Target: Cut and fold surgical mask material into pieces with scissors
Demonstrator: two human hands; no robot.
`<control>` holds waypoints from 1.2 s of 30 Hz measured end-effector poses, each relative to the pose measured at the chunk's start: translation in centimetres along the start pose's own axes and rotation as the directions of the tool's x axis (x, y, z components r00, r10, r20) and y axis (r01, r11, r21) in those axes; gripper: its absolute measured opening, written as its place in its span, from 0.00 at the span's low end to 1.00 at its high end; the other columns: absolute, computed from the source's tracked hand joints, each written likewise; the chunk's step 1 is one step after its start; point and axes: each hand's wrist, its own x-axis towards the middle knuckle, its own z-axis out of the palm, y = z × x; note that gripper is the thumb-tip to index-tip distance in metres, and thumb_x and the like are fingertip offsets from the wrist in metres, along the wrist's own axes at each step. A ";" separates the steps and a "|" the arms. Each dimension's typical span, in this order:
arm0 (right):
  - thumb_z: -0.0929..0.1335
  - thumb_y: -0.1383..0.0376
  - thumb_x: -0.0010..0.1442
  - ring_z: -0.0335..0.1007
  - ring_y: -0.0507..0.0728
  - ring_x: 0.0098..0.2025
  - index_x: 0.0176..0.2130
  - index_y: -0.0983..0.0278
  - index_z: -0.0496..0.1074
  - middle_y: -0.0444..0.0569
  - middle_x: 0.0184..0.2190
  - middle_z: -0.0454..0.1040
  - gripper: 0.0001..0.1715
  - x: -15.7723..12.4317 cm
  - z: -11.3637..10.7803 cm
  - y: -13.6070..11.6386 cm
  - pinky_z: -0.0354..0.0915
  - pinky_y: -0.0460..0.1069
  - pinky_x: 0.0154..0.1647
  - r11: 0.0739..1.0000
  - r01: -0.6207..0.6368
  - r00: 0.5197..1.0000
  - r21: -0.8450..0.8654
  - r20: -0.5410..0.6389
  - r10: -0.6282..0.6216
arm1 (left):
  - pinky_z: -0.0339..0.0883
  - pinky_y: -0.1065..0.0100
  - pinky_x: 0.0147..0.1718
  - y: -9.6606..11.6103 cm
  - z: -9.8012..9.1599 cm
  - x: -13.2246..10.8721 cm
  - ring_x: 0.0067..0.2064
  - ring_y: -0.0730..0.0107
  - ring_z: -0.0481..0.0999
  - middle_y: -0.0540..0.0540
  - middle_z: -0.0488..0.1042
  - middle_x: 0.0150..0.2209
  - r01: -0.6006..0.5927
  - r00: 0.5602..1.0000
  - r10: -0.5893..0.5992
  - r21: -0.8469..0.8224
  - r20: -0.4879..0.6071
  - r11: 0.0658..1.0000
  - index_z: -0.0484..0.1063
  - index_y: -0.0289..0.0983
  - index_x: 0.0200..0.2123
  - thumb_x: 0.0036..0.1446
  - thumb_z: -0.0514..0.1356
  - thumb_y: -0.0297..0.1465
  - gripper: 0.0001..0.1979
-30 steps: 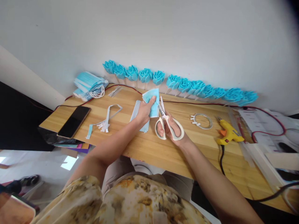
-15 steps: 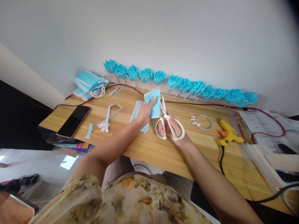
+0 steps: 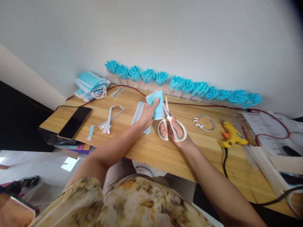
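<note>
L hand (image 3: 148, 114), frame ctr: fingers clamped on folded light-blue fabric piece (image 3: 159, 109). R hand (image 3: 176, 129), just R of ctr: fingers thru/round white-handled metal scissors (image 3: 167, 115), blades apart by fabric's R edge; contact unclear. Blue petalled flowers (image 3: 148, 76) on pale sticks, upper ctr. Yellow pistol-shaped glue gun (image 3: 233, 135), R side.

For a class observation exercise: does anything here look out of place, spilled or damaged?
Mainly the phone: its near end sits right at the front edge of the table, perhaps slightly over it, an odd place to leave it. Beside it, cut strips lie loosely strewn. Nothing looks spilled.
</note>
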 end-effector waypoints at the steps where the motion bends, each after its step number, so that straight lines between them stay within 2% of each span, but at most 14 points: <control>1: 0.66 0.39 0.63 0.61 0.53 0.20 0.58 0.57 0.64 0.40 0.23 0.68 0.35 0.0 0.0 0.0 0.60 0.47 0.19 1.000 -0.003 1.000 0.002 -0.007 0.003 | 0.66 0.71 0.34 -0.1 0.1 -0.1 0.27 0.76 0.72 0.52 0.76 0.26 -0.005 1.000 0.005 0.002 -0.003 1.000 0.74 0.35 0.31 0.52 0.73 0.36 0.14; 9: 0.69 0.39 0.60 0.61 0.52 0.20 0.63 0.58 0.62 0.39 0.23 0.68 0.42 0.2 0.3 0.2 0.59 0.46 0.18 1.000 -0.010 0.996 -0.003 -0.090 0.010 | 0.66 0.71 0.37 -0.7 0.4 -0.4 0.31 0.73 0.74 0.53 0.74 0.25 -0.002 0.999 0.003 0.016 -0.049 1.000 0.73 0.36 0.31 0.49 0.74 0.37 0.15; 13: 0.70 0.42 0.60 0.60 0.51 0.19 0.61 0.58 0.62 0.38 0.22 0.69 0.39 0.1 0.4 0.1 0.57 0.45 0.16 1.000 0.005 0.994 0.024 -0.110 -0.002 | 0.67 0.69 0.39 -0.3 0.3 -0.2 0.34 0.70 0.77 0.51 0.75 0.26 0.004 0.999 -0.003 0.017 -0.049 1.000 0.73 0.36 0.31 0.49 0.74 0.39 0.16; 17: 0.69 0.43 0.62 0.59 0.50 0.18 0.60 0.59 0.63 0.38 0.22 0.68 0.36 0.0 0.4 0.0 0.56 0.45 0.15 1.000 0.006 0.995 0.028 -0.102 -0.003 | 0.67 0.70 0.38 0.1 0.4 -0.3 0.32 0.72 0.76 0.52 0.75 0.26 0.004 0.999 -0.004 -0.010 -0.049 1.000 0.73 0.36 0.31 0.48 0.74 0.38 0.16; 30: 0.73 0.45 0.57 0.55 0.48 0.17 0.66 0.60 0.59 0.37 0.20 0.68 0.47 -0.1 1.1 0.0 0.53 0.44 0.15 1.000 -0.005 0.973 0.011 -0.229 0.007 | 0.68 0.68 0.39 0.0 0.5 -0.5 0.28 0.74 0.73 0.52 0.76 0.26 0.047 0.998 -0.049 -0.030 -0.042 0.998 0.73 0.36 0.31 0.49 0.74 0.38 0.15; 36: 0.74 0.43 0.55 0.55 0.48 0.17 0.68 0.60 0.57 0.37 0.20 0.67 0.51 -0.1 1.2 -0.1 0.52 0.44 0.14 1.000 -0.018 0.972 -0.004 -0.236 0.017 | 0.69 0.68 0.42 0.1 0.6 -0.6 0.31 0.72 0.75 0.51 0.75 0.26 0.067 0.997 -0.069 -0.043 -0.036 0.997 0.73 0.36 0.30 0.49 0.74 0.38 0.16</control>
